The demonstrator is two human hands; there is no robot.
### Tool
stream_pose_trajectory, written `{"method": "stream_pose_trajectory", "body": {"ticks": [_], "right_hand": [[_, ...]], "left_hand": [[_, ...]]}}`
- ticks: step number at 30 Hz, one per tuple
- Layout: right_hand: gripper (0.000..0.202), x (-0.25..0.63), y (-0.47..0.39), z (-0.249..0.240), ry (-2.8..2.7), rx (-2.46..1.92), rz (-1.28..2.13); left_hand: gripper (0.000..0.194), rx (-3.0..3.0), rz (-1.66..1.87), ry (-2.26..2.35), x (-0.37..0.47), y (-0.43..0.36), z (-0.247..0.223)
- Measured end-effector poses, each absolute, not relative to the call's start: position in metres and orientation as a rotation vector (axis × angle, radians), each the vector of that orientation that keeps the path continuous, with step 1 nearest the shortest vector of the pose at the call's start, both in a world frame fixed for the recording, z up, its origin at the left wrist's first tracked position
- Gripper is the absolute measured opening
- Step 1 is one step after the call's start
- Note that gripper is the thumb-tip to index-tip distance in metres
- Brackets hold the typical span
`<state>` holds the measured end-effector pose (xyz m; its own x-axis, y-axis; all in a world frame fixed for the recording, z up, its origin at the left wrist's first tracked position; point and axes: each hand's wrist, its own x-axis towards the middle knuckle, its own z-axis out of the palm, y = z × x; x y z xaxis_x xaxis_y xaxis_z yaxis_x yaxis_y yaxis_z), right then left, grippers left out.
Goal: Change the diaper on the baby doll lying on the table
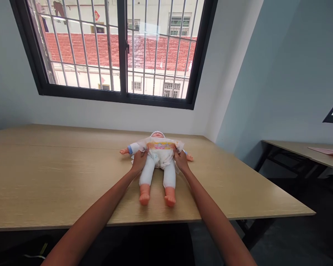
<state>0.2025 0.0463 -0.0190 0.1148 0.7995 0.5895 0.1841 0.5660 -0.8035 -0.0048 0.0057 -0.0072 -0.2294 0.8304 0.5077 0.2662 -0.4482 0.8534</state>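
A baby doll (170,179) in white clothes with blue cuffs lies on its back on the wooden table (58,177), feet toward me. Around its hips and belly is a white diaper (162,157) with a yellow and pink printed band across the front. My left hand (140,159) grips the diaper's edge at the doll's hip on the left of the view. On the other side, my right hand (180,159) has its fingers closed on the diaper's opposite edge. The doll's arms stretch out to both sides.
Behind the table is a wall with a black-framed, barred window (123,98). At the right stands another table (294,147) with a pink cloth (328,151) on it. The near table's front edge lies under my forearms.
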Motion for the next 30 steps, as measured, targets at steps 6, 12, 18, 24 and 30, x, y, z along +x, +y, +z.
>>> {"method": "stream_pose_trajectory", "body": {"ticks": [6,12,18,24,30], "right_hand": [[0.045,0.198,0.044,-0.019,-1.447,-1.003,0.289],[0.048,0.195,0.046,-0.021,-1.508,-0.89,0.331],[0.05,0.195,0.047,-0.025,-1.476,-1.005,0.334],[0.045,0.196,0.049,-0.025,-1.41,-1.112,0.28],[0.044,0.197,0.055,-0.027,-1.317,-1.086,0.435]], "left_hand": [[0.022,1.819,1.832,1.468,-0.002,0.004,-0.007],[0.019,1.83,1.776,1.305,-0.001,0.006,-0.006],[0.027,1.678,1.786,1.342,0.0,0.009,-0.006],[0.029,1.528,1.806,1.318,0.0,0.017,-0.01],[0.027,1.444,1.796,1.302,-0.001,0.03,-0.021]]}}
